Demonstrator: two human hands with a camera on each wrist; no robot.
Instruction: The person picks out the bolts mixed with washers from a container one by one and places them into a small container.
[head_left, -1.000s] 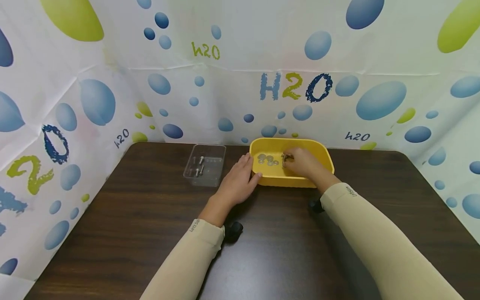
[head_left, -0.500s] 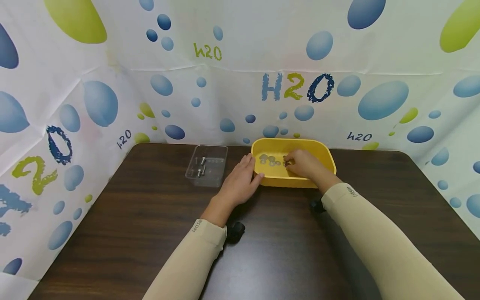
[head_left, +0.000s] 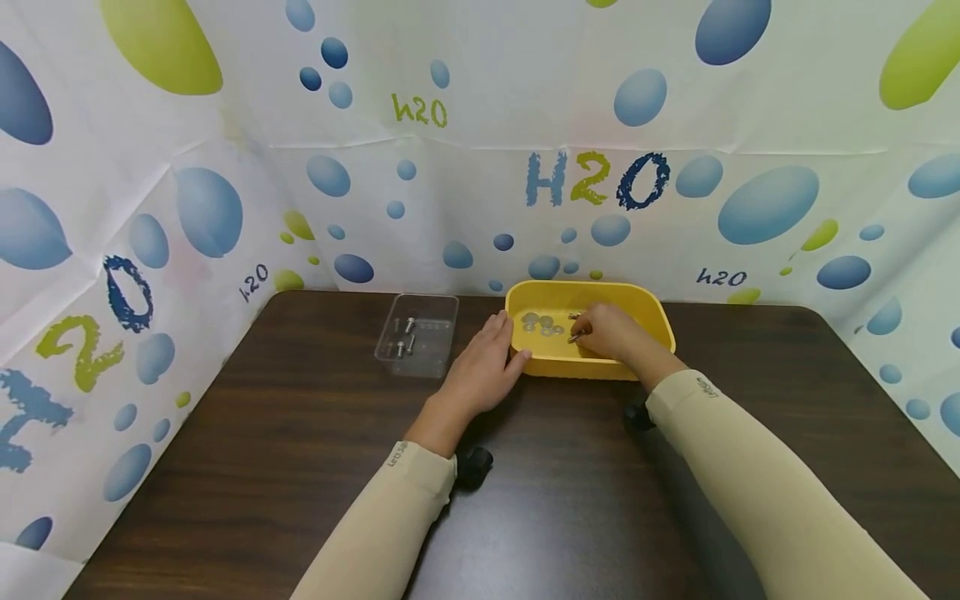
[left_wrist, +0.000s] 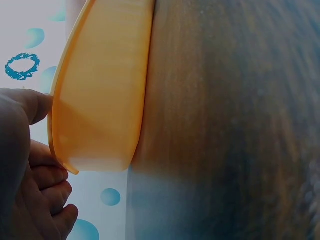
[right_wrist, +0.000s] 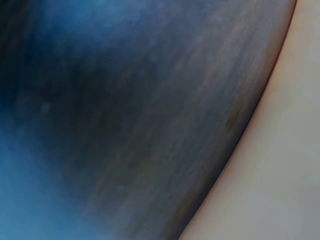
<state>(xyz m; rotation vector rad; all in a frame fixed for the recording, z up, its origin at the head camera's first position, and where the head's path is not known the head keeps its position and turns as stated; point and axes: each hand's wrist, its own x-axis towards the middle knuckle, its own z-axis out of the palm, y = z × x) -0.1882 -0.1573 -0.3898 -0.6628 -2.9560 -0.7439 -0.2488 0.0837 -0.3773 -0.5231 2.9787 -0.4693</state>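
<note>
A yellow tray [head_left: 592,367] stands at the back of the table, with several flat round washers [head_left: 546,322] in its left part. My right hand [head_left: 611,331] reaches into the tray and pinches a small metal bolt [head_left: 576,337] at its fingertips. Just behind those fingers more small metal pieces [head_left: 574,316] show, partly hidden by the hand. My left hand [head_left: 483,367] rests at the tray's front left corner, its fingers along the left side and the thumb on the front rim. In the left wrist view the thumb and fingers touch the tray's rim [left_wrist: 56,122].
A clear plastic box [head_left: 429,358] stands left of the tray, with several bolts [head_left: 406,337] inside. Both stand on a dark wooden table [head_left: 247,433]. A patterned white sheet [head_left: 480,200] hangs behind. The right wrist view mostly shows blurred tabletop [right_wrist: 150,125].
The right fingers have shifted slightly within the tray, away from the small metal pieces at the back, and a bolt now shows at their tips. The left hand stays on the tray's corner.
</note>
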